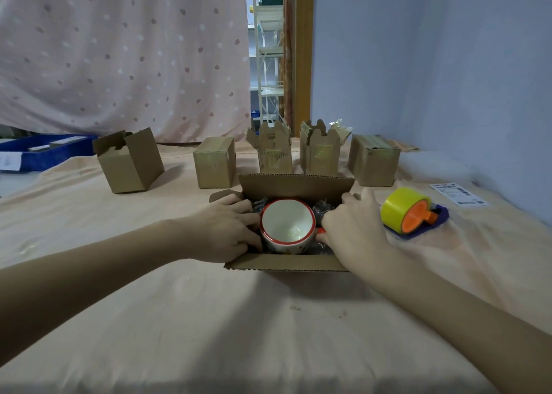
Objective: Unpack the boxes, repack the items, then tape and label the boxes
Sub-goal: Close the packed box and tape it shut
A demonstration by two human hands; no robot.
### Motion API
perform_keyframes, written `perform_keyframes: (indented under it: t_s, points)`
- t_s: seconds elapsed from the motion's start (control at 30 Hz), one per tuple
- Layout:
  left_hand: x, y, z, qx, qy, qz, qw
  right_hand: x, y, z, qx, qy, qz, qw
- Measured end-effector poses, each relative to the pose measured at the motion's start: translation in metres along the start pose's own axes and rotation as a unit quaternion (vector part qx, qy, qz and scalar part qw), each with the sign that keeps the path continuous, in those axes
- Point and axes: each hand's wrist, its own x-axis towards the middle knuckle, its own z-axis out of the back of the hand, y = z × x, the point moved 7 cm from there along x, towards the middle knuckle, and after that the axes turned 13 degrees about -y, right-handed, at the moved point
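Observation:
An open cardboard box (pixel 294 186) sits in the middle of the table. Inside it stands a white mug (pixel 287 224) with a red rim and red handle, bedded in clear bubble wrap (pixel 324 207). My left hand (pixel 225 229) reaches into the box on the mug's left side, fingers curled against the mug. My right hand (pixel 352 229) reaches in on the right, fingers curled at the red handle. Whether either hand truly grips the mug is hidden by the box and fingers.
Several small cardboard boxes (pixel 215 162) stand in a row behind, two with raised flaps (pixel 274 151). A yellow tape roll on a dispenser (pixel 410 211) lies to the right, with a printed label sheet (pixel 458 195) beyond it. A blue tray (pixel 44 151) sits far left.

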Motion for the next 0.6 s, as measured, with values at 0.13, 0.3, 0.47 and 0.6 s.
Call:
perform_keyframes:
  t_s: [0.13,0.3,0.47,0.6]
  points:
    - [0.004,-0.001,-0.007,-0.018,0.081,0.023,0.996,0.003,0.003,-0.002,-0.029,-0.005,0.015,0.999]
    - [0.009,0.004,0.001,0.023,0.004,0.081,0.996,0.005,0.000,0.003,-0.003,-0.012,0.051,0.999]
    - [0.030,-0.011,-0.009,0.121,0.121,0.063,0.983,0.003,-0.003,0.003,0.015,0.021,0.069,0.997]
    - [0.033,-0.009,-0.002,0.105,0.074,0.049,0.991,0.002,-0.015,0.003,0.054,0.027,0.042,0.997]
